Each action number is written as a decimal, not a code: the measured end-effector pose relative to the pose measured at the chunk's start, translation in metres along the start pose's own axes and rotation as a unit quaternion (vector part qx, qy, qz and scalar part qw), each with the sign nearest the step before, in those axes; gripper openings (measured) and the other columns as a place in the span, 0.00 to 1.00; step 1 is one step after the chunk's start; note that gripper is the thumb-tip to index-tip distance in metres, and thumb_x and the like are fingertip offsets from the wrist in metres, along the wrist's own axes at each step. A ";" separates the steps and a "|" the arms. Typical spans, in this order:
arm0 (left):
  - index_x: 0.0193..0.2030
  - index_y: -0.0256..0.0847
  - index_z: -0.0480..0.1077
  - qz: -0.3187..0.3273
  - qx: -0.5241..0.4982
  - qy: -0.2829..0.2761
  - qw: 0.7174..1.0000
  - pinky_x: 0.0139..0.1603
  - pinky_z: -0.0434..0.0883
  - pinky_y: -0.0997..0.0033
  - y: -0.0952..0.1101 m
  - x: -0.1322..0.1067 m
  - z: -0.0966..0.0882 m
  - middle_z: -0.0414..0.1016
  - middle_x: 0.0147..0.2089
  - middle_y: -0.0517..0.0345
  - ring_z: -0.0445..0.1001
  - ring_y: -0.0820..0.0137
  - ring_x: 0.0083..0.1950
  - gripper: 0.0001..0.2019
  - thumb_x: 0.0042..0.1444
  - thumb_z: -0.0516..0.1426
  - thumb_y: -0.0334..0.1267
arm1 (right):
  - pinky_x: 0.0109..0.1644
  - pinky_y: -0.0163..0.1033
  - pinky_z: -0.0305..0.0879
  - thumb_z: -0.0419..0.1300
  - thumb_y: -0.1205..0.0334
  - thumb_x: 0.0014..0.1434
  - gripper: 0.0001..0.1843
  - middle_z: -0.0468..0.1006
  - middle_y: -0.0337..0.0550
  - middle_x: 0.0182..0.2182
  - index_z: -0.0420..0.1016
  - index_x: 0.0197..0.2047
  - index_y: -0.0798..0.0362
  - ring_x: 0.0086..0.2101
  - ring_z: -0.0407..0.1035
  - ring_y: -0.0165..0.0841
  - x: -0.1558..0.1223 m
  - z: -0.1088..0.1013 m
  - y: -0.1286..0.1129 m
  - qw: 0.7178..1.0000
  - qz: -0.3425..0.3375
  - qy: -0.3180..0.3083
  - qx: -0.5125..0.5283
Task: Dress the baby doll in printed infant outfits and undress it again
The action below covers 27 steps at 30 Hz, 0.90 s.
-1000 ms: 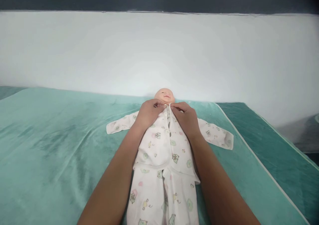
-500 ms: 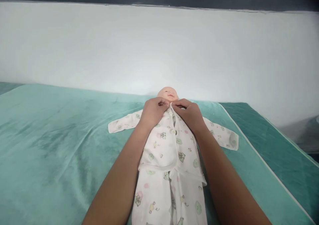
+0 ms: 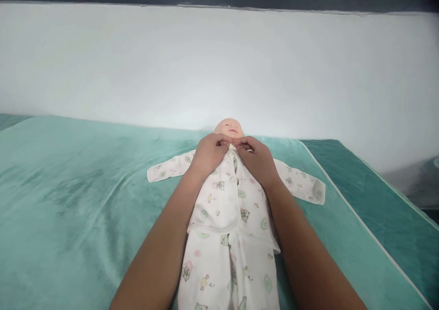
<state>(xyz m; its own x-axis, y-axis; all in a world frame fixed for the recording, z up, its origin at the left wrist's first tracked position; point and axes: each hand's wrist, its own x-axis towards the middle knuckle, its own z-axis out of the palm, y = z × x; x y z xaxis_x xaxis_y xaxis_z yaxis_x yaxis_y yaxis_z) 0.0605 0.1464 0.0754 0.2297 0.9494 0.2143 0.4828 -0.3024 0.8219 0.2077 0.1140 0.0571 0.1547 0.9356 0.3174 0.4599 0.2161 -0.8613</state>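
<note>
A baby doll (image 3: 229, 127) lies on its back on a teal blanket (image 3: 75, 200), head towards the wall. It wears a white printed top (image 3: 222, 195) and matching trousers (image 3: 219, 273). Both empty sleeves lie spread out to the sides. My left hand (image 3: 208, 153) pinches the left edge of the top's collar just under the doll's chin. My right hand (image 3: 257, 160) pinches the right edge of the same collar. The fingertips of both hands meet at the neck opening, closed on the fabric.
A white wall (image 3: 219, 67) rises right behind the doll's head. The blanket's piped edge (image 3: 356, 225) runs diagonally at the right, with a darker green surface (image 3: 387, 209) beyond it.
Both hands stay pinched at the collar and have hardly moved. The view shifted slightly between frames.
</note>
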 end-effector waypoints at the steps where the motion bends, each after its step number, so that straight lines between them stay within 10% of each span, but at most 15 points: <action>1: 0.41 0.44 0.78 0.005 0.011 0.000 1.000 0.49 0.68 0.67 0.000 -0.001 0.000 0.76 0.41 0.57 0.73 0.68 0.43 0.12 0.57 0.53 0.33 | 0.44 0.39 0.64 0.54 0.62 0.56 0.11 0.79 0.42 0.40 0.77 0.37 0.51 0.37 0.69 0.31 -0.003 0.000 0.000 1.000 -0.010 0.008 -0.002; 9: 0.49 0.49 0.78 0.073 0.091 0.005 0.993 0.53 0.68 0.65 -0.006 -0.010 0.001 0.70 0.46 0.54 0.72 0.67 0.49 0.19 0.61 0.48 0.31 | 0.52 0.42 0.62 0.48 0.66 0.57 0.17 0.78 0.42 0.43 0.79 0.38 0.50 0.45 0.69 0.35 -0.022 -0.003 -0.001 0.997 -0.055 0.028 -0.052; 20: 0.54 0.44 0.74 0.065 0.086 0.004 0.994 0.59 0.65 0.63 -0.008 -0.024 -0.001 0.70 0.52 0.52 0.70 0.65 0.55 0.19 0.63 0.46 0.35 | 0.68 0.49 0.43 0.46 0.55 0.66 0.21 0.69 0.41 0.59 0.74 0.55 0.45 0.62 0.57 0.36 -0.035 -0.010 -0.006 0.993 -0.054 -0.094 -0.050; 27: 0.46 0.43 0.76 0.087 0.019 0.014 0.996 0.62 0.63 0.63 0.003 -0.051 -0.014 0.73 0.50 0.54 0.69 0.65 0.57 0.14 0.63 0.50 0.36 | 0.53 0.44 0.64 0.55 0.50 0.60 0.17 0.75 0.42 0.52 0.75 0.49 0.47 0.48 0.69 0.36 -0.061 -0.027 -0.013 1.000 0.012 -0.012 0.013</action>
<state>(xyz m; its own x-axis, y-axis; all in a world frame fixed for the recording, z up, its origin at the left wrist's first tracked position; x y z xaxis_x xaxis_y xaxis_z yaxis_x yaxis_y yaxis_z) 0.0386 0.0979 0.0743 0.2893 0.8841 0.3670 0.4702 -0.4652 0.7500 0.2159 0.0471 0.0594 0.1448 0.9467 0.2878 0.4332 0.2009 -0.8786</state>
